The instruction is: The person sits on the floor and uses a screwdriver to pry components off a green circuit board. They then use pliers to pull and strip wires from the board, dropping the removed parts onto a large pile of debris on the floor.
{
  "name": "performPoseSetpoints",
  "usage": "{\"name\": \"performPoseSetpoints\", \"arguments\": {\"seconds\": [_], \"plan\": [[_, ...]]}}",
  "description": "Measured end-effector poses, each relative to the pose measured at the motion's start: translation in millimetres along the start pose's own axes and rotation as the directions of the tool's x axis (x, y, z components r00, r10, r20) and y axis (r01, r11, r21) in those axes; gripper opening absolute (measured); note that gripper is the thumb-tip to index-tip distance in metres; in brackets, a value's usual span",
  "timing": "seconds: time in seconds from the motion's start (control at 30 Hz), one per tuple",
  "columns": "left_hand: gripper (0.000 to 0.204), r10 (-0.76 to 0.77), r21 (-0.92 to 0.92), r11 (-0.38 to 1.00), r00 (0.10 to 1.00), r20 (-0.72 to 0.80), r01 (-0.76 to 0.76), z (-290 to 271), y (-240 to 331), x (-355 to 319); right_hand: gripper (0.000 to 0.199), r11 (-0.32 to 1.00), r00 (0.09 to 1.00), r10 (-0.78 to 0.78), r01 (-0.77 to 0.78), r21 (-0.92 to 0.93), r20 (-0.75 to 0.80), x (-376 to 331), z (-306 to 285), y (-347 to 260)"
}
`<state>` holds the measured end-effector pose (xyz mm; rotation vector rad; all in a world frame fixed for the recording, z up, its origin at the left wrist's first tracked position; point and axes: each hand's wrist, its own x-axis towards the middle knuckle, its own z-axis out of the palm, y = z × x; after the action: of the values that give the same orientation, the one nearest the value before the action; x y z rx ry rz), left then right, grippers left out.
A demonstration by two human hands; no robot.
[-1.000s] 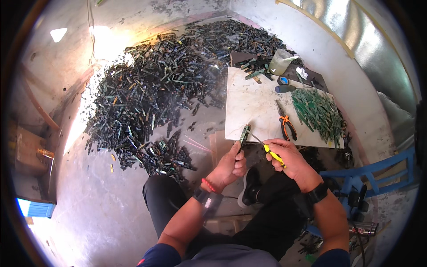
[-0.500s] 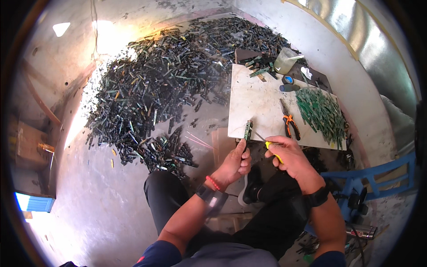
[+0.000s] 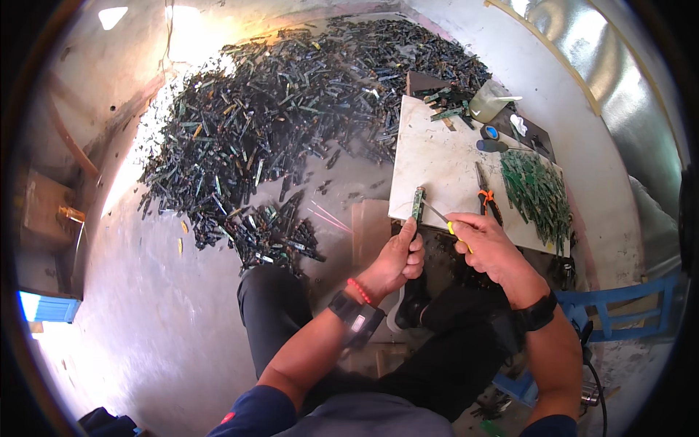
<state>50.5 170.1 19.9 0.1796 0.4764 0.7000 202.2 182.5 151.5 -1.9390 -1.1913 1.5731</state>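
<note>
Now | right hand (image 3: 483,244) with screwdriver (image 3: 451,227) | hides pliers (image 3: 485,195) more than before

Lettering and signs: none legible.
The dark band (image 3: 369,320) on the left wrist bears a small pale rectangular patch (image 3: 357,323) (label-like in shape, though any print on it is too small to tell). A red mark (image 3: 228,417) stands on the navy left sleeve (image 3: 261,411), its form unclear, and the blue face of the dark roll (image 3: 491,132) on the bench (image 3: 437,166) yields no readable characters.
</note>
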Motion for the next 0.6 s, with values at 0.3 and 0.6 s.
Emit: {"name": "performPoseSetpoints", "arguments": {"seconds": [0.3,0.6], "plan": [[0.049,0.022,-0.064,0.998,1.000,-0.013,-0.023,-1,-1,3,0.027,0.171,0.717,-0.676,0.375,-0.911,0.168,3,22,1],[0.044,0.010,-0.153,0.988,1.000,0.002,-0.009,-2,7,0,0.047,-0.347,0.719,-0.590,0.186,-0.919,0.368,-9,36,13]]}}
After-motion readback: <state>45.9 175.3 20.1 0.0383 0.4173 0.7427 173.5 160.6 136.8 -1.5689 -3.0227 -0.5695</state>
